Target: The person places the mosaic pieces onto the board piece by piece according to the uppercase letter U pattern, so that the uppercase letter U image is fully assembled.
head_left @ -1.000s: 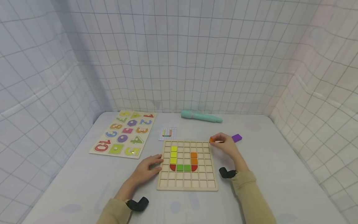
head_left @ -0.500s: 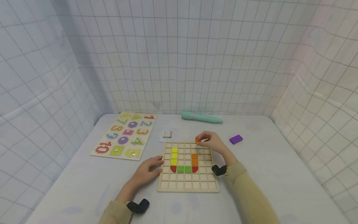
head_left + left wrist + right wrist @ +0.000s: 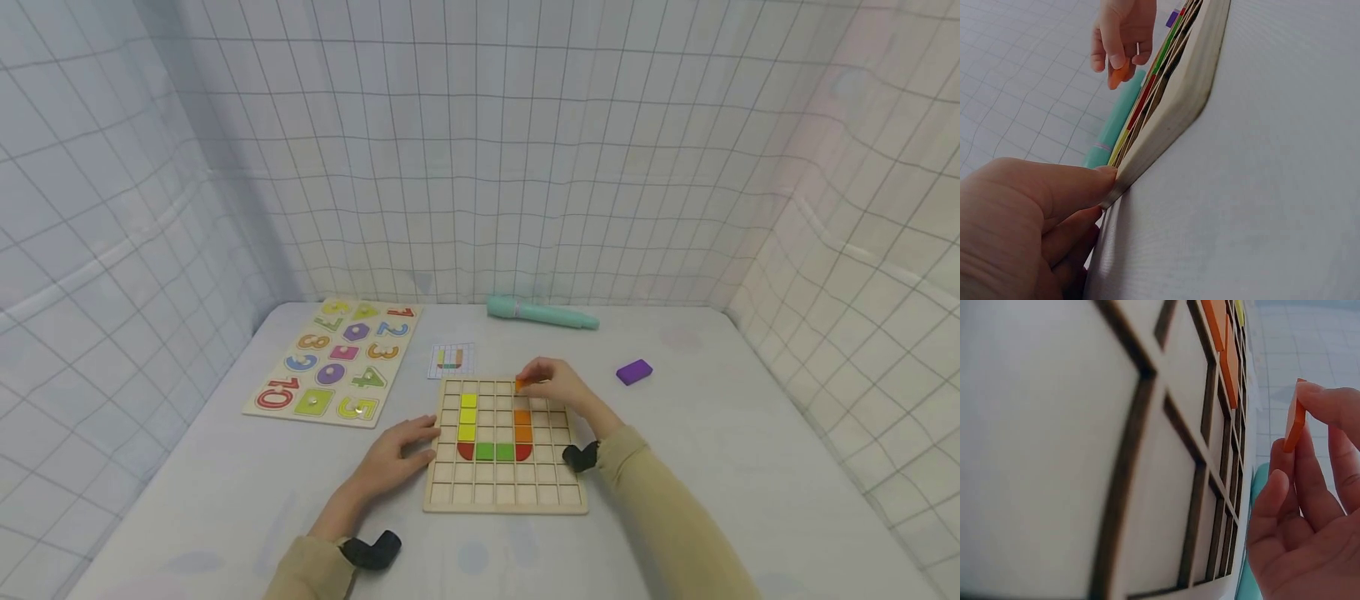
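A wooden grid board (image 3: 504, 507) lies on the table, holding a U of square tiles: yellow tiles (image 3: 468, 417) on the left, green tiles (image 3: 495, 452) along the bottom, orange tiles (image 3: 522, 426) on the right. Rounded red tiles (image 3: 523, 452) form both lower corners. Over the board's far right part, my right hand (image 3: 557, 383) pinches another orange tile (image 3: 1295, 419) between thumb and fingers, apart from the grid in the right wrist view. My left hand (image 3: 392, 457) rests against the board's left edge with fingers extended, its thumb (image 3: 1079, 187) touching the rim.
A card (image 3: 450, 361) with a matching coloured U lies behind the board. At the left is a number-and-shape puzzle (image 3: 395, 367). A teal tapered cylinder (image 3: 543, 313) lies near the back wall, and a purple block (image 3: 634, 372) sits right of the board.
My right hand has carried the orange tile leftward from beyond the board's far right corner to above its far right part. My left hand stays at the left edge.
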Action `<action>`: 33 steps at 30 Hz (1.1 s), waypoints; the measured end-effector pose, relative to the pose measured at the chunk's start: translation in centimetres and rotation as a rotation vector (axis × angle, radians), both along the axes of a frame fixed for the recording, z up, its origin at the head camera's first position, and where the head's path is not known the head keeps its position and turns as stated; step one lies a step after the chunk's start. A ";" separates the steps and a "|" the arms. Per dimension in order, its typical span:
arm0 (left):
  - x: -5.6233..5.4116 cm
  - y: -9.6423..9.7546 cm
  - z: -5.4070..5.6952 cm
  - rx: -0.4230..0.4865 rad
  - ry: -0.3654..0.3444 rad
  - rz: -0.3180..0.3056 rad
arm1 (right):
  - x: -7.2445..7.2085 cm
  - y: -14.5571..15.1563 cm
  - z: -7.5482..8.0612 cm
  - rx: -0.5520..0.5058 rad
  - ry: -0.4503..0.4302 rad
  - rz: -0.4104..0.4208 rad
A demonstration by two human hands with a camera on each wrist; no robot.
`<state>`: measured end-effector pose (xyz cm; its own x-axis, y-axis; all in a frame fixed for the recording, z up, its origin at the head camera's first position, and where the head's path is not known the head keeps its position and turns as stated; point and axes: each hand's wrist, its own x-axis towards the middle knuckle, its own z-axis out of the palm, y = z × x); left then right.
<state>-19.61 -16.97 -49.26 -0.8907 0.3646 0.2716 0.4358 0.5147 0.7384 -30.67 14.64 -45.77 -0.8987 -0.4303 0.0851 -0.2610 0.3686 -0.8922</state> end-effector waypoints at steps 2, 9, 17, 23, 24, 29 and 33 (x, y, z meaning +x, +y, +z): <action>0.0 0.0 0.0 -0.002 0.000 0.004 | -0.1 -0.1 -0.3 0.018 0.012 0.005; 0.0 0.0 0.0 -0.005 -0.004 0.006 | 0.0 -0.3 -0.4 0.078 0.011 0.018; -0.1 0.0 -0.1 -0.025 0.003 0.012 | -0.2 -0.2 -0.5 0.127 0.001 0.045; 0.0 0.0 0.0 -0.031 -0.004 0.015 | -0.4 -0.1 -0.7 0.144 0.007 0.065; 0.0 0.0 0.0 -0.031 -0.006 0.015 | -0.3 -0.1 -0.7 0.144 0.006 0.063; 0.0 0.0 0.0 -0.033 -0.017 0.018 | -0.3 -0.1 -0.9 0.137 0.004 0.061; 0.0 0.1 -0.1 -0.032 -0.015 0.017 | -0.2 -0.1 -0.8 0.136 -0.001 0.059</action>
